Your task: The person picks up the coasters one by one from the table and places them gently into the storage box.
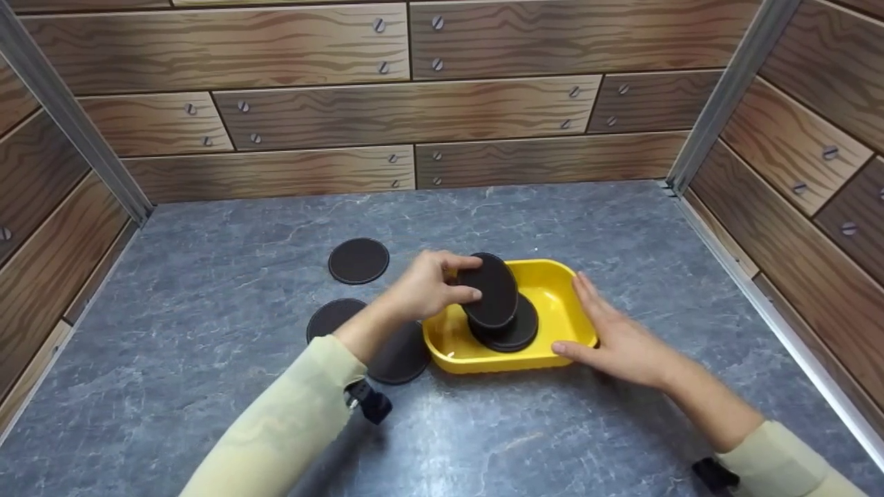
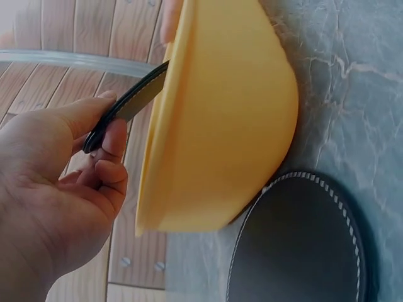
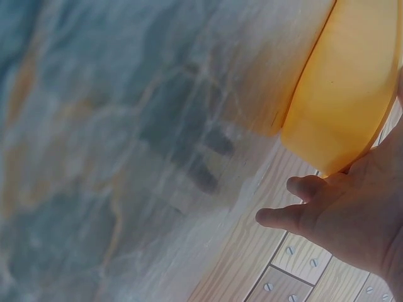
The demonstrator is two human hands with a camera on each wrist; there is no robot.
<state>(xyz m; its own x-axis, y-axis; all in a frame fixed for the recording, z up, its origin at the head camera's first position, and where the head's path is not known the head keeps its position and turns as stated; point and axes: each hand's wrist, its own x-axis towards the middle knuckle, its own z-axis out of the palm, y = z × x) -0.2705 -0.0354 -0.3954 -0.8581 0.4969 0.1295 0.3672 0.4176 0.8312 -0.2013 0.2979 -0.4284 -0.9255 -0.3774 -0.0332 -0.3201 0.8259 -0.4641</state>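
My left hand (image 1: 429, 284) pinches a round black coaster (image 1: 492, 293) between thumb and fingers, tilted over the yellow tray (image 1: 442, 366). In the left wrist view the held coaster (image 2: 140, 97) shows edge-on, partly behind the tray rim. Beneath it another black coaster (image 1: 518, 335) lies inside the tray, partly covered. My right hand (image 1: 618, 339) rests at the tray's right end, fingers straight along the side and thumb at the front rim. The right wrist view shows this hand (image 3: 352, 211) against the tray wall (image 3: 343, 94), two fingers stretched out past it.
Left of the tray, a black coaster (image 1: 400, 355) lies close by the tray's wall, partly behind my left forearm. Another coaster (image 1: 335, 316) is beside it, and one more (image 1: 359, 260) lies farther back. Wood-patterned walls (image 1: 407, 114) bound the grey marbled table (image 1: 228, 276).
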